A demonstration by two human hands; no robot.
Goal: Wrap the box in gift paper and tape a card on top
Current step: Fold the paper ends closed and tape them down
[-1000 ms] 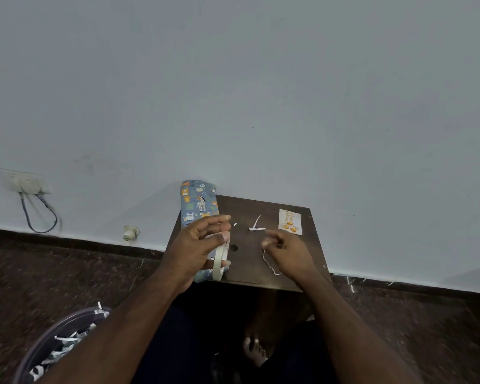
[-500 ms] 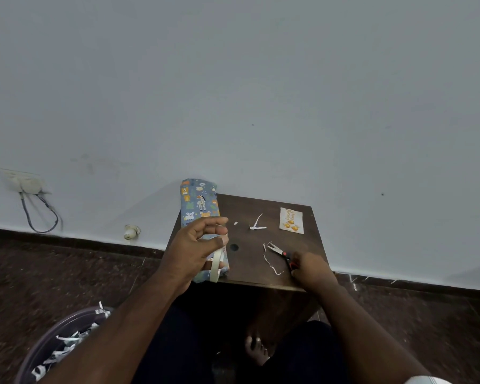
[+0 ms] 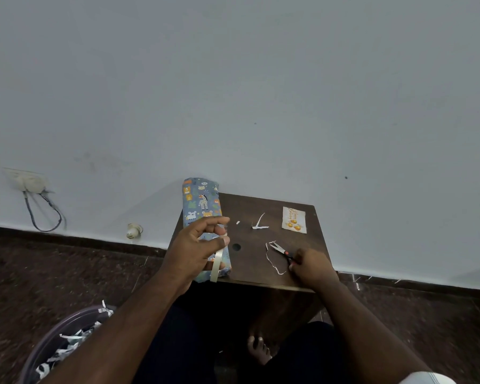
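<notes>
The left hand (image 3: pixel 197 246) has its fingers (image 3: pixel 219 220) curled, thumb and forefinger pinching a narrow cream strip of tape (image 3: pixel 217 263) that hangs down limp and slightly glossy over the near end of the wrapped box (image 3: pixel 201 203). The box is long and rectangular, covered in blue gift paper printed with small cartoon animals, its far end crumpled where the paper is folded in; it lies along the left edge of the surface (image 3: pixel 250 261), its far end overhanging toward the wall. The right hand (image 3: pixel 311 266) rests at the near right of the surface with its fingers closed round the handles of small scissors (image 3: pixel 281 251), whose thin metal blades stand apart and point left and away. Curled white paper slivers (image 3: pixel 272 260) lie just beside the blades, and another bent scrap (image 3: pixel 259 223) sits farther off. The card (image 3: pixel 294 219), a small pale rectangle with orange shapes and lettering, lies flat at the far right corner, well apart from the box. The surface is dark brown wood, smooth, with a round hole (image 3: pixel 236 247) near the left hand. On the floor at the near left, a round purple plastic basin (image 3: pixel 53 339) holds shredded black-and-white paper scraps.
</notes>
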